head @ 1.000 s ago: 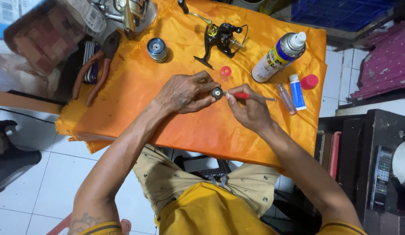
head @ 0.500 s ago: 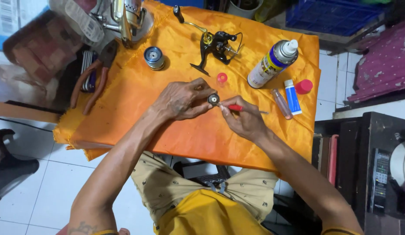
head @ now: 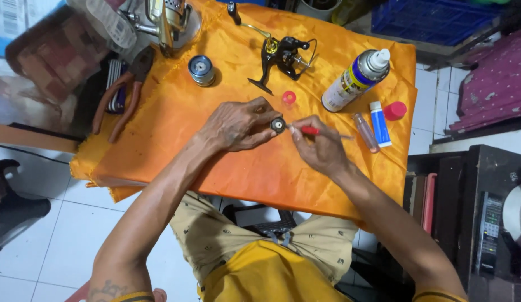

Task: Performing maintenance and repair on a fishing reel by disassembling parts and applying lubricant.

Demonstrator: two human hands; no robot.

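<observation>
My left hand (head: 238,125) grips a small round black reel part (head: 278,124) just above an orange cloth (head: 227,173). Close beside it, my right hand (head: 319,146) holds a thin red-handled tool (head: 311,130), its tip at the part. Beyond the hands on the cloth stands a black and gold fishing reel body (head: 283,56). A small red cap (head: 288,98) lies between that reel and my hands.
A spray can (head: 355,78), a blue and white tube (head: 379,124), a clear vial (head: 365,132) and a red lid (head: 395,111) lie at the right. A metal spool (head: 201,69) and red-handled pliers (head: 126,95) are at the left. A dark cabinet (head: 473,212) stands at the right.
Both hands hold the same grip on the part and tool. The view has shifted slightly; the hands stay together over the cloth.
</observation>
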